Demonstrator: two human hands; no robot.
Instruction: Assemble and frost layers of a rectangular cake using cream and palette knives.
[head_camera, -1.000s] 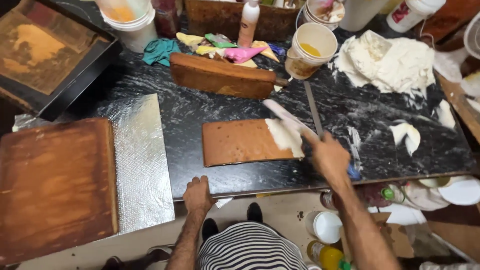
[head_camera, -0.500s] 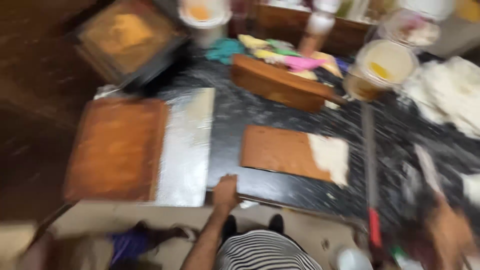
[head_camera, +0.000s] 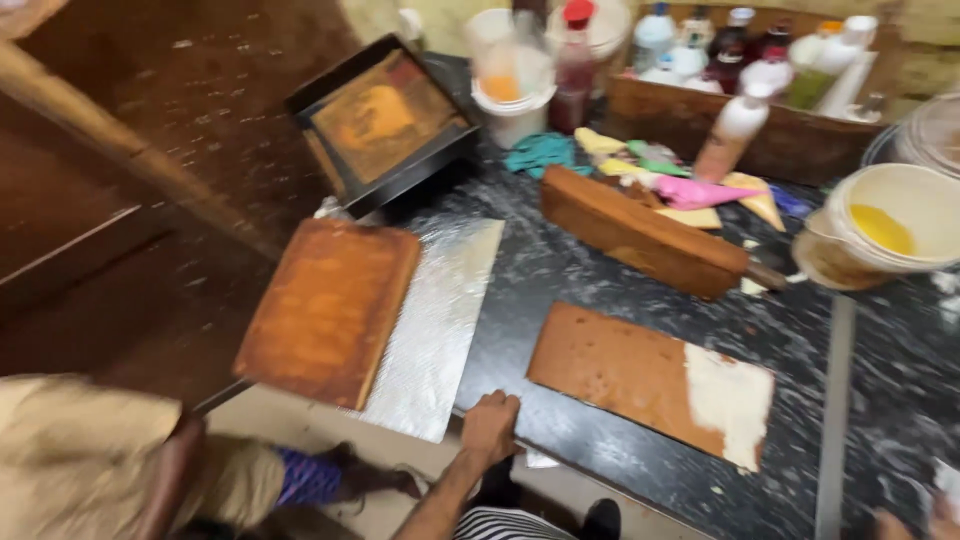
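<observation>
My left hand rests with curled fingers on the front edge of the dark marble counter. Just right of it lies a thin brown cake sheet with white cream spread over its right end. Left of the hand, a thick sponge cake sits on a silver foil board. Only a sliver of my right hand shows at the bottom right corner, and its grip is hidden.
A long brown cake slab, coloured piping bags, a bucket of yellow liquid, a long metal blade, a black tray, a white tub and a crate of bottles crowd the counter. Another person is at lower left.
The view has swung left. My right hand has dropped from the creamed cake sheet to the bottom right corner. My left hand has stayed on the counter edge.
</observation>
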